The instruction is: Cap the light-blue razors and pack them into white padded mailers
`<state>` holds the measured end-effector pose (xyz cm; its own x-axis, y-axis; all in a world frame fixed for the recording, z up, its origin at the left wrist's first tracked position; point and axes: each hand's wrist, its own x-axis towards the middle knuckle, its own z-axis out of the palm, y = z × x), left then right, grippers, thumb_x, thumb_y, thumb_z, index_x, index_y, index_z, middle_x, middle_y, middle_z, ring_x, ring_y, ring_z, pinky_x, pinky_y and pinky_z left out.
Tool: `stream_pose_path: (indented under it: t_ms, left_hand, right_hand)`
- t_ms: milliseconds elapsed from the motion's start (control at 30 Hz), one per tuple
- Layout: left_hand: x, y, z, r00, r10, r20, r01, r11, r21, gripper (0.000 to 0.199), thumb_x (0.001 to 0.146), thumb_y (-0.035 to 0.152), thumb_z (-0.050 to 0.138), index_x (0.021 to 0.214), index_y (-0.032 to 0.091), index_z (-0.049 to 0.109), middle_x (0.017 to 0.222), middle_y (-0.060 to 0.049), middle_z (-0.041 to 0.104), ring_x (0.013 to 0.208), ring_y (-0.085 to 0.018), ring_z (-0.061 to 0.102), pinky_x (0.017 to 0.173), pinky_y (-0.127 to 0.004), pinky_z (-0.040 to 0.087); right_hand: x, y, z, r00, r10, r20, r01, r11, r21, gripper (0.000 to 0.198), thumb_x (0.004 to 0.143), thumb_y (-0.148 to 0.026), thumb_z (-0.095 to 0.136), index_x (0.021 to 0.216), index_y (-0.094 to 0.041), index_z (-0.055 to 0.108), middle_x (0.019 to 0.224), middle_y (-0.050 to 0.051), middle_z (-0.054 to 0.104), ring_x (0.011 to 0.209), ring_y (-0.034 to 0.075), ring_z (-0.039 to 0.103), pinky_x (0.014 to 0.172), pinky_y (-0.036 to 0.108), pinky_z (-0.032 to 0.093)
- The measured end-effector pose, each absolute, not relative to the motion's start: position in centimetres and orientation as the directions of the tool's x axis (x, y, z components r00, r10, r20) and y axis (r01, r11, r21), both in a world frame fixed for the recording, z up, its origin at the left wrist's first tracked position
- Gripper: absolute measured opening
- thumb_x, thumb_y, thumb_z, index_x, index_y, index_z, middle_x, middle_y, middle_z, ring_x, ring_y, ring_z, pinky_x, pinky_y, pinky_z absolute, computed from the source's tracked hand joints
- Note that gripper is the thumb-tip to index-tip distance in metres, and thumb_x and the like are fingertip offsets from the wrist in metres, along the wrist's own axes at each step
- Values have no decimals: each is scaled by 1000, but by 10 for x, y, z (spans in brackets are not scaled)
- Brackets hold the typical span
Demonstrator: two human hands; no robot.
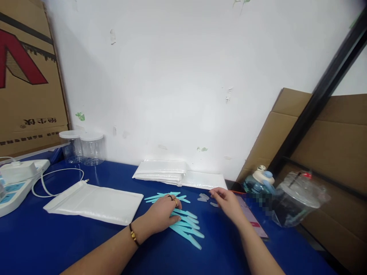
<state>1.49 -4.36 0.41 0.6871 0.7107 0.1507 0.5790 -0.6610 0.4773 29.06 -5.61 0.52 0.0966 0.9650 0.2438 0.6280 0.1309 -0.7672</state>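
My left hand [164,214], with rings and a beaded bracelet, is closed over the handles of several turquoise eyebrow razors [189,231] fanned out on the blue table. More turquoise razors [155,197] lie just beyond its knuckles. To the right, my right hand [226,202] has its thumb and fingertips pinched together; whatever may be between them is too small to make out. Beside those fingertips lie several small translucent blade caps [203,197], and another cap [214,204] rests just under the hand.
White padded mailers [160,170] are stacked by the wall, with one mailer [97,202] at left. Two clear jars [92,151], a power strip [17,187] and a cable stand farther left. A bagged cup [295,198], a figurine jar [259,179] and cardboard [329,152] occupy the right.
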Motion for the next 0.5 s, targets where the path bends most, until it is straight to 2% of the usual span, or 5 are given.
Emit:
stream_pose_path:
  t_ms: [133, 233, 367, 500]
  left_hand:
    - [15, -53, 5, 743, 660, 107, 530, -679, 509, 23, 77, 28, 59, 99, 23, 59, 101, -3, 59, 97, -19, 52, 81, -27, 41]
    - [17, -62, 9, 778, 623, 85, 496, -690, 527, 22, 77, 31, 59, 98, 26, 60, 100, -2, 59, 93, -18, 54, 77, -25, 41]
    - [15, -55, 14, 712, 697, 89, 575, -651, 496, 21, 78, 30, 57, 98, 25, 60, 99, -2, 60, 92, -18, 55, 77, -26, 42]
    - [4, -30, 10, 563, 808, 175, 739, -587, 331, 19, 77, 25, 57, 96, 23, 59, 100, -3, 59, 96, -21, 54, 81, -30, 39]
  right_hand:
    - [313, -58, 8, 35, 964, 262, 839, 114, -532, 12, 74, -24, 56, 77, -19, 67, 74, 3, 66, 69, 19, 58, 65, 28, 42]
    - [313, -60, 3, 4, 975, 223, 889, 99, -446, 10, 68, -17, 59, 75, -20, 67, 80, 5, 66, 74, 20, 58, 68, 29, 42]
    - [309, -61, 0, 34, 987, 159, 893, 41, -447, 5, 65, -15, 61, 67, -19, 64, 71, 4, 63, 67, 18, 56, 61, 26, 40]
    - [307, -59, -5, -3, 996, 90, 833, 52, -551, 4, 68, -15, 59, 68, -19, 61, 64, 1, 62, 60, 15, 55, 54, 23, 38]
